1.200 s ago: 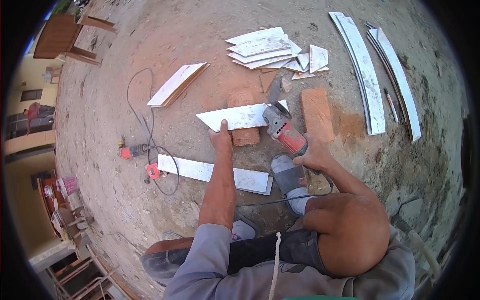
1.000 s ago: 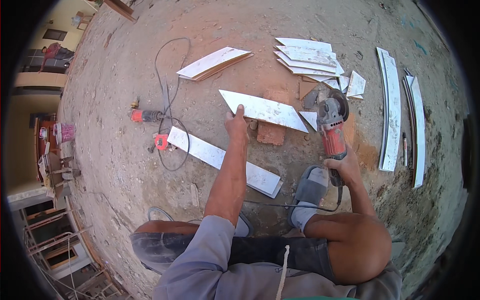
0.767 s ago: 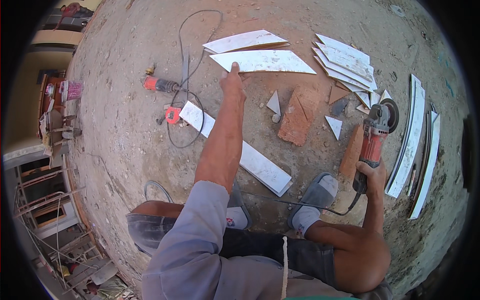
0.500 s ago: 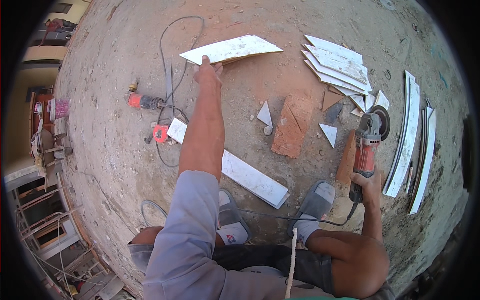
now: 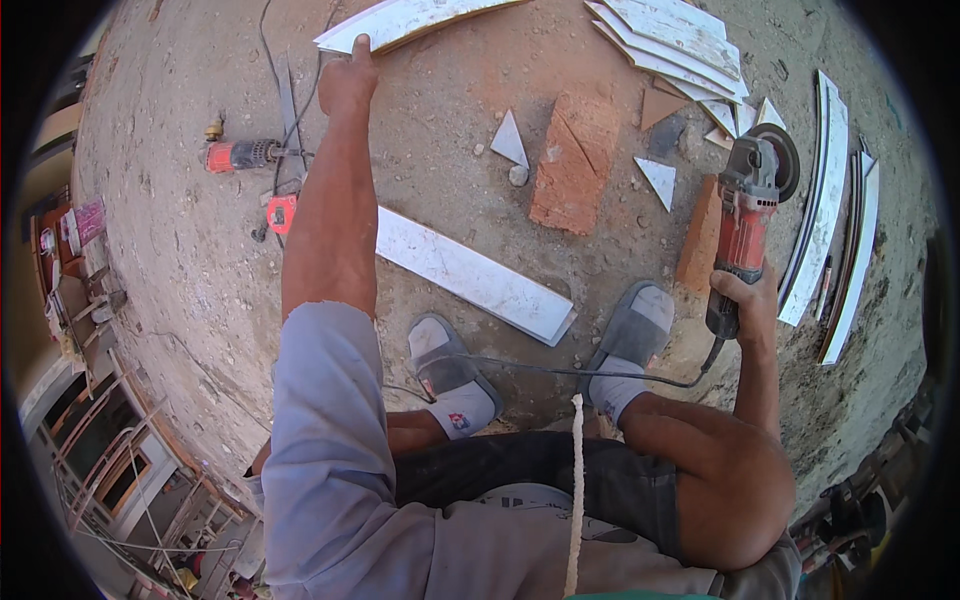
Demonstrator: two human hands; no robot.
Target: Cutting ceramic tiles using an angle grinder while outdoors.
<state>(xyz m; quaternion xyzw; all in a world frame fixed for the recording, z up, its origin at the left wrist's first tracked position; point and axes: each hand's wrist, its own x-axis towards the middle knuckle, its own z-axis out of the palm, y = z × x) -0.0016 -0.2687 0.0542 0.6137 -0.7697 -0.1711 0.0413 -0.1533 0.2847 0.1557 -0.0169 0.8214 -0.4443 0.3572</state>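
Observation:
My left hand (image 5: 350, 75) reaches far forward with its thumb on a white marbled tile piece (image 5: 405, 22), lying over other angled pieces at the top. My right hand (image 5: 745, 298) grips a red and grey angle grinder (image 5: 743, 225), its disc raised at the upper right. Between my hands lie a brick (image 5: 568, 162) with a slanting groove and two small white triangular offcuts (image 5: 655, 178) (image 5: 510, 140). A long white tile strip (image 5: 465, 270) lies beside my left forearm.
A red power tool (image 5: 232, 155), a cable and a red tape measure (image 5: 281, 213) lie left. A pile of cut tiles (image 5: 665, 45), another brick (image 5: 697, 235), long strips (image 5: 812, 200) and a marker lie right. My sandalled feet are below; furniture and metal frames line the left edge.
My left hand carried the cut piece off the brick, up and left onto the small stack. The grinder moved right, away from the brick. Small triangular offcuts now show beside the brick.

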